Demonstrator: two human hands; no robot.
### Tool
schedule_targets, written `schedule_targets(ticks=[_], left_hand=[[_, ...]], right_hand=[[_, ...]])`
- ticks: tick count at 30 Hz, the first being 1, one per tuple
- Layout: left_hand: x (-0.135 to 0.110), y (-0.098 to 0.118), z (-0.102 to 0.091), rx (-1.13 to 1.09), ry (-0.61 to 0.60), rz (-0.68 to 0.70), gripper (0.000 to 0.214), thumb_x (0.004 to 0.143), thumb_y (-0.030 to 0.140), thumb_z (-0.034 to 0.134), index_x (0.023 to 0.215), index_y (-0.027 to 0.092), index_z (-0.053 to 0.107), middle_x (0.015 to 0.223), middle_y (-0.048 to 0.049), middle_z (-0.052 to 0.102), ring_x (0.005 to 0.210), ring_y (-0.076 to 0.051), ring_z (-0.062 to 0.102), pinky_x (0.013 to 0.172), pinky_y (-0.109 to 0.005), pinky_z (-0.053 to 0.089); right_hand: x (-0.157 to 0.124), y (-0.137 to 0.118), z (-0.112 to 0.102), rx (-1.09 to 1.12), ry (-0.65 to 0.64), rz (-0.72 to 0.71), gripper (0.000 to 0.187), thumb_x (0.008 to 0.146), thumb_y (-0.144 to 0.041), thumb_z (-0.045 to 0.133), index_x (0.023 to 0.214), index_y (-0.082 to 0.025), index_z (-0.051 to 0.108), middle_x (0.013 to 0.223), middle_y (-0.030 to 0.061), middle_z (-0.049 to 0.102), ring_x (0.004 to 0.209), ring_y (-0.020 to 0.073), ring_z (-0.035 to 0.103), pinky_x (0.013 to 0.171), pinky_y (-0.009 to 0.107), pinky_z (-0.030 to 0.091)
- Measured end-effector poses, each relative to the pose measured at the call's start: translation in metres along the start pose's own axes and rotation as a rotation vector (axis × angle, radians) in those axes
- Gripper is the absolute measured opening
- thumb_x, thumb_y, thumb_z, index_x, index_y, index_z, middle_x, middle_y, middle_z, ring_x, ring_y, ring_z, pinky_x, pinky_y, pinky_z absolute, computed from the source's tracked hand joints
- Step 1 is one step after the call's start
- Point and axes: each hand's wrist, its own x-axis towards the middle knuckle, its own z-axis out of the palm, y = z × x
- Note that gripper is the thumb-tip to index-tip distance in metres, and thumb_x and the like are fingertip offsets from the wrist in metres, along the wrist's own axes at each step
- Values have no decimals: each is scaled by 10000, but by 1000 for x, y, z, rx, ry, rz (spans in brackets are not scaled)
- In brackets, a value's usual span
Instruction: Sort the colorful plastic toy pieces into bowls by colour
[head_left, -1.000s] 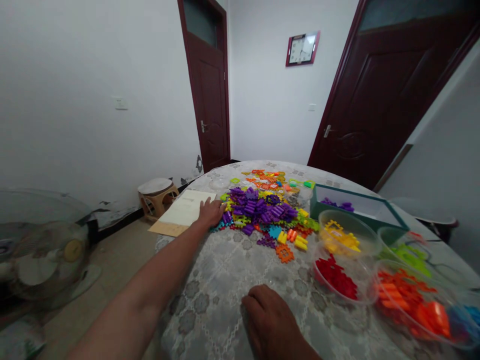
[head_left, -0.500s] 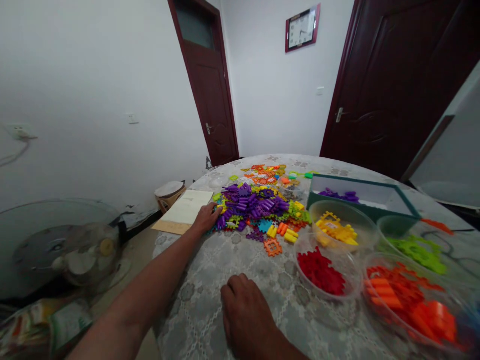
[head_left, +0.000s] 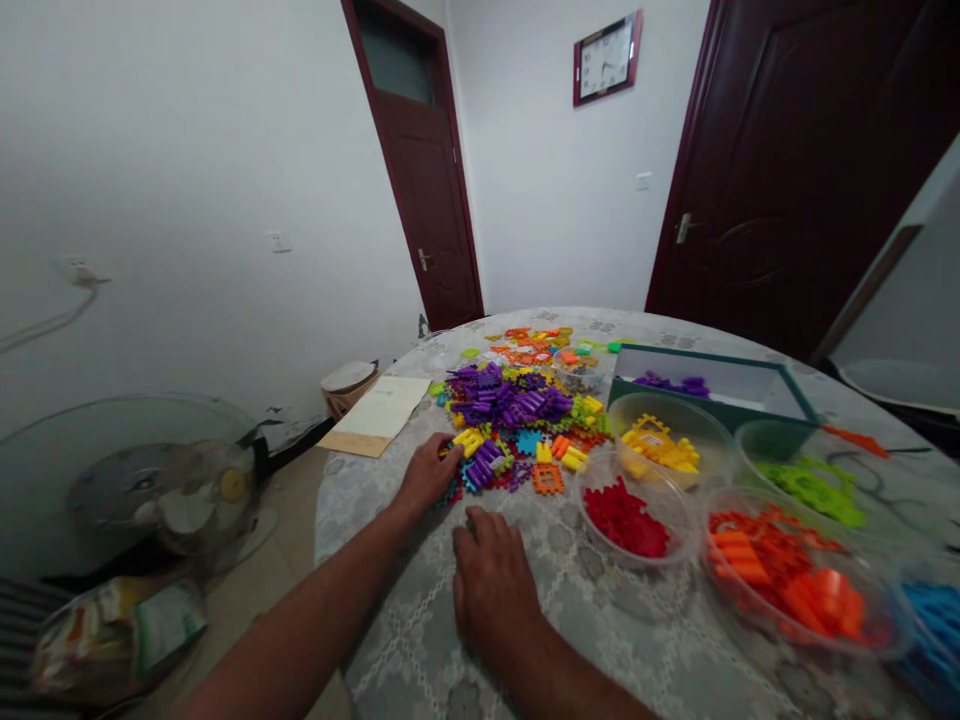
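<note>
Cannot confirm any grip of left hand (head_left: pixel 429 474) on yellow pieces (head_left: pixel 469 441), with palm hidden. Cannot see underside of right hand (head_left: pixel 495 578). Cannot read faint mark (head_left: pixel 385 392) on paper (head_left: pixel 371 418): too small. Note blue pieces (head_left: pixel 934 622) cut off by right edge, both forearms (head_left: pixel 307 610) by bottom edge, nearer door (head_left: pixel 810 150) by top edge.

- A round counter (head_left: pixel 420 640) wears a grey, flower-patterned cloth.
- Past its left edge, a white wall (head_left: pixel 187 150) carries a socket (head_left: pixel 278 241), its paint flaking near the floor (head_left: pixel 289 500).
- Beside that edge stand a round-topped stool (head_left: pixel 349 377) and a fan (head_left: pixel 172 495); a bag (head_left: pixel 112 630) sits nearer.
- Beyond the far edge, a dark red door (head_left: pixel 424 180) has a glass pane above.
- Right of it, a back wall (head_left: pixel 540 220) holds a clock (head_left: pixel 606 60) and a switch (head_left: pixel 643 181).
- Past the far right edge is another dark red door (head_left: pixel 795 170).
- Soft, dim light.
</note>
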Motion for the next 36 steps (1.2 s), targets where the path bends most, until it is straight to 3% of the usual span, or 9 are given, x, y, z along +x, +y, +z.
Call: schedule_targets(ticks=[5,9,12,16,20,24,28,31,36], left_hand=[[-33,19,8,-214,-98,46,354,949,444,615,1166,191,733,1184,-132,775,1104,-291,732,1030,-452,539],[-46,17,5,-257,-237,221,388,910,332,680,1284,240,725,1321,-130,736,1250,-316,675,1143,-520,483],[-46,5,-7,-230,-369,412,593,914,266,687,1500,297,600,1534,-126,611,1429,-318,559,1240,-541,396],[-38,-18,-20,-121,-484,598,866,939,390,731,1695,302,319,1727,-141,370,1588,-335,358,1300,-544,304],[-37,-33,-10,-9,-481,673,1239,754,562,898,1732,292,188,1750,-178,305,1598,-417,307,1285,-605,305],[-41,-31,11,65,-363,649,1296,706,605,915,1728,251,200,1728,-239,307,1582,-467,306,1247,-649,331],[-33,-19,22,115,-333,643,1217,702,672,886,1680,223,316,1649,-252,418,1521,-457,396,1212,-626,365],[-22,-11,25,158,-311,637,1137,699,696,874,1630,246,400,1556,-218,526,1429,-433,485,1174,-602,381],[-10,1,29,183,-268,635,959,700,685,872,1479,217,565,1324,-186,653,1230,-403,584,1060,-541,437]], right_hand=[[4,2,1,-23,81,49,552,866,-90,629,1410,-182,639,1498,188,582,1356,362,515,1158,575,392],[6,3,-1,-23,99,64,501,886,-98,610,1383,-143,648,1433,202,611,1289,353,544,1119,548,422],[6,6,0,-11,139,40,463,896,-87,586,1348,-153,662,1419,184,620,1275,332,551,1108,516,430],[7,18,-4,74,213,-4,344,849,-19,534,1097,-172,718,1200,126,698,1112,270,606,981,417,485],[7,31,-17,67,322,57,282,784,15,496,877,-188,669,906,71,652,916,242,586,856,380,492],[5,33,-22,-91,398,121,362,832,-7,508,1083,-179,705,1197,127,660,1165,284,581,1046,469,478],[2,32,-13,-265,411,190,550,895,-34,490,1414,-176,604,1594,180,453,1506,353,384,1215,624,354],[1,36,-5,-308,373,220,603,919,-45,474,1508,-161,528,1660,202,377,1546,361,350,1229,640,354],[-1,40,-1,-291,299,204,650,909,-32,458,1544,-163,503,1657,198,398,1529,330,394,1216,578,413]])
